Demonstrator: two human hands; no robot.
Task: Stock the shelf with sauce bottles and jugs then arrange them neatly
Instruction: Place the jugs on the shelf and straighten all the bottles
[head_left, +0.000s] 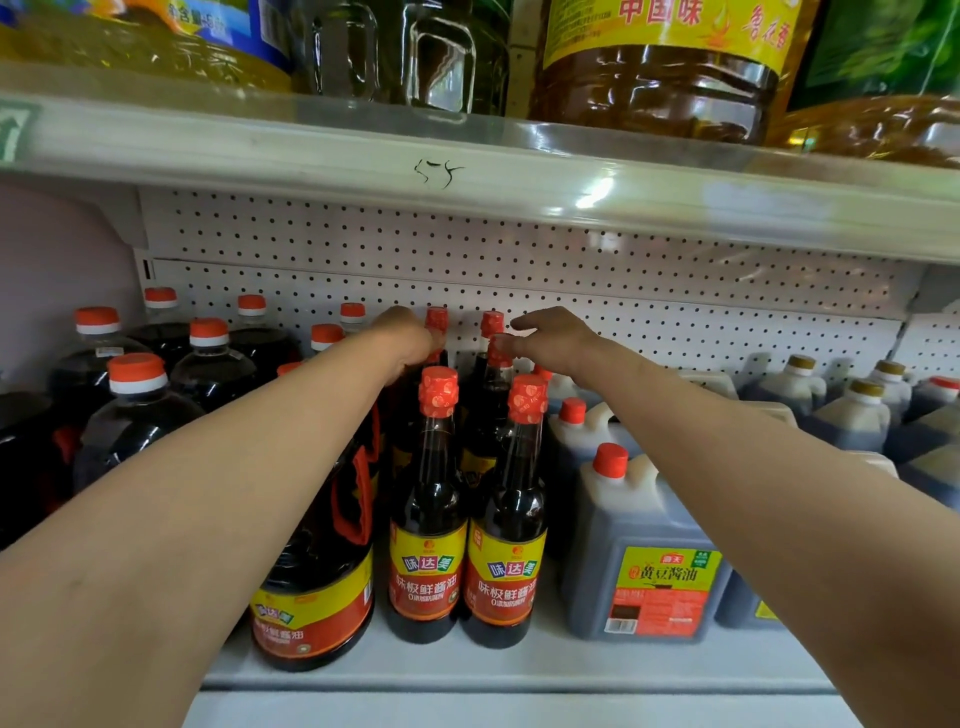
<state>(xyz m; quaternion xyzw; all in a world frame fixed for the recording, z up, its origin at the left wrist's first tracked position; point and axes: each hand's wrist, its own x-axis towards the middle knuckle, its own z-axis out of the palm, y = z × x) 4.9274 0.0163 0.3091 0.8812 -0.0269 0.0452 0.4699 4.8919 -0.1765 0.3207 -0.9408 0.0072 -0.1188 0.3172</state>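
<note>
Two rows of slim dark sauce bottles with red caps run back from the shelf's front; the front pair (431, 519) (511, 530) carry yellow and red labels. My left hand (410, 338) reaches deep into the shelf and curls round the neck of a rear bottle (437, 319) in the left row. My right hand (550, 340) reaches in beside it, fingertips resting on the red cap of a bottle (500, 351) in the right row. A large round jug (317, 597) with a red handle stands left of the bottles. A square jug (644, 551) of soy sauce stands on the right.
Big round dark jugs with red and white caps (137, 371) fill the left of the shelf (467, 670). More square jugs (847, 415) line the right. A white pegboard (571, 265) backs the shelf. The upper shelf (467, 156) carries large oil jugs (660, 67).
</note>
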